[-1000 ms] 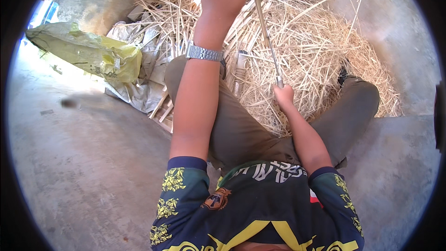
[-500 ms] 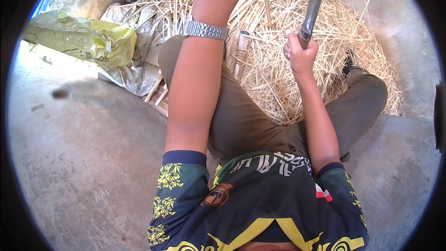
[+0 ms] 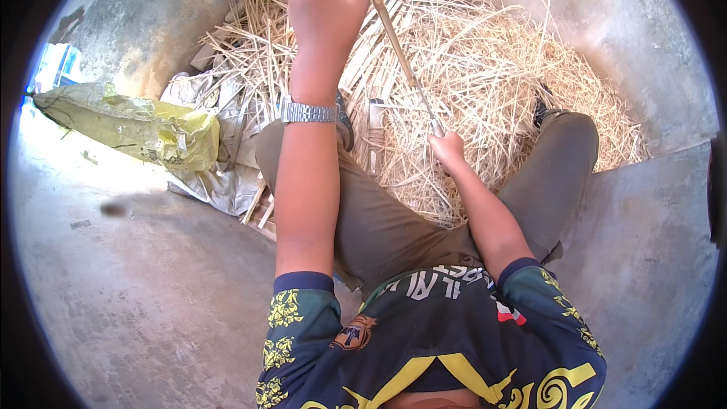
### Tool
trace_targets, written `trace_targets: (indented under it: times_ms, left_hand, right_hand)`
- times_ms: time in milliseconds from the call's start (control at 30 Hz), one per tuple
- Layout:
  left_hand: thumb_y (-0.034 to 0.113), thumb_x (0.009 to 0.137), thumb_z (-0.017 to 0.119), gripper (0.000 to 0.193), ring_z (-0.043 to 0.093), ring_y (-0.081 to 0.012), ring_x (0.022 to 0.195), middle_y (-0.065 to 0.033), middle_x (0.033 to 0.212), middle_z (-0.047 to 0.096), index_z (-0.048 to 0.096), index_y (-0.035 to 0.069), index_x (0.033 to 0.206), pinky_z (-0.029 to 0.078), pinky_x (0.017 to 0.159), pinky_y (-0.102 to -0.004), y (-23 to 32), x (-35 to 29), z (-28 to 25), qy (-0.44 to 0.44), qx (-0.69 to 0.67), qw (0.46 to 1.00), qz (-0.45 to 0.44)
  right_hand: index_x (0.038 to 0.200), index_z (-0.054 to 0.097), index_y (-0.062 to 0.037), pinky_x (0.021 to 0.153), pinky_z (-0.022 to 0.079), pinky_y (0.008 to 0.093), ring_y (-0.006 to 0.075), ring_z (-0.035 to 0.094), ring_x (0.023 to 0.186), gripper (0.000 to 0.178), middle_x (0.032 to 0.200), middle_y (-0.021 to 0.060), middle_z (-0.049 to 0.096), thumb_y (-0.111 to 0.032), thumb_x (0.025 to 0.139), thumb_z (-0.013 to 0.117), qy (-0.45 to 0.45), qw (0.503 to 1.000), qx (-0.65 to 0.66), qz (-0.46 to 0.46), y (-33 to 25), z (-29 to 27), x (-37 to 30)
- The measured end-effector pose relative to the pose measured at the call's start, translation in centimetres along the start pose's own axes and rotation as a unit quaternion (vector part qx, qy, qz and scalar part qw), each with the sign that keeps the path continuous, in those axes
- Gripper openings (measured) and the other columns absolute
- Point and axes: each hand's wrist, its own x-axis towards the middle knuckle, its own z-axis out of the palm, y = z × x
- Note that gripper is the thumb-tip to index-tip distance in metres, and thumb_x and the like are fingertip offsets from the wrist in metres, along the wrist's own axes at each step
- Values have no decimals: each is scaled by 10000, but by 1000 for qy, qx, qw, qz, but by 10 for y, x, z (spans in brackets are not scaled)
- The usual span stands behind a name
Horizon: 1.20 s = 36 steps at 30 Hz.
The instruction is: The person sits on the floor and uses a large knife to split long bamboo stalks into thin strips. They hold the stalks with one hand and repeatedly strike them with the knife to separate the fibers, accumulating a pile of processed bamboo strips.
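Observation:
My left hand (image 3: 329, 4), raised at the top edge with a metal-banded watch on its wrist, pinches the upper end of a long, thin bamboo-like strip (image 3: 388, 24). The strip slants down to the right, over the heap of shavings. My right hand (image 3: 448, 150) is closed round the handle of a knife (image 3: 429, 110), whose blade shows as a narrow edge pointing up and away. Blade and strip meet near the strip's lower end; whether the blade cuts into it cannot be made out.
A large heap of pale shavings (image 3: 485, 83) lies between my spread legs against a concrete wall (image 3: 606, 23). Cut strips (image 3: 261, 53) lie at its left. A yellowish sack (image 3: 174, 132) rests at the left, and a tied bundle (image 3: 375, 136) is beside my left knee.
My right hand has brought the raised knife down and leftward to the strip. My left hand, cut off by the top edge before, now shows. The view has shifted slightly.

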Motion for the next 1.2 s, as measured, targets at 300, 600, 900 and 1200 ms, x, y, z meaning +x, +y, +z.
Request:
trace_targets:
  times_ms: [300,600,900,1200]
  left_hand:
    - [124,861,728,171,739,-237,679,-178,743,725,711,-46,861,564,646,-333,-23,-18,23,-8,-28,1000,-3]
    - [145,866,726,174,735,-250,670,-171,737,724,720,-27,844,562,642,-344,-16,-6,0,9,45,999,27]
    - [146,890,724,165,744,-283,723,-181,783,731,724,-18,903,564,667,-354,-9,-9,1,-23,48,998,22]
    - [125,895,715,187,753,-265,764,-187,824,741,714,-39,985,575,703,-348,-24,-4,5,2,17,1000,8]
  right_hand:
    - [863,649,-53,519,445,289,88,542,559,285,681,-5,606,-324,897,733,158,944,142,-252,-106,-63,-60]
    - [1152,611,46,785,548,396,248,676,852,343,981,193,686,-205,919,625,97,975,32,-196,-8,-2,-14]
    - [994,632,26,638,511,399,219,649,688,265,819,147,670,-197,853,626,-46,997,-21,56,13,-3,-14]
    - [882,622,-6,526,477,326,153,585,583,304,718,84,622,-296,851,708,23,995,60,-75,-44,-19,-20]
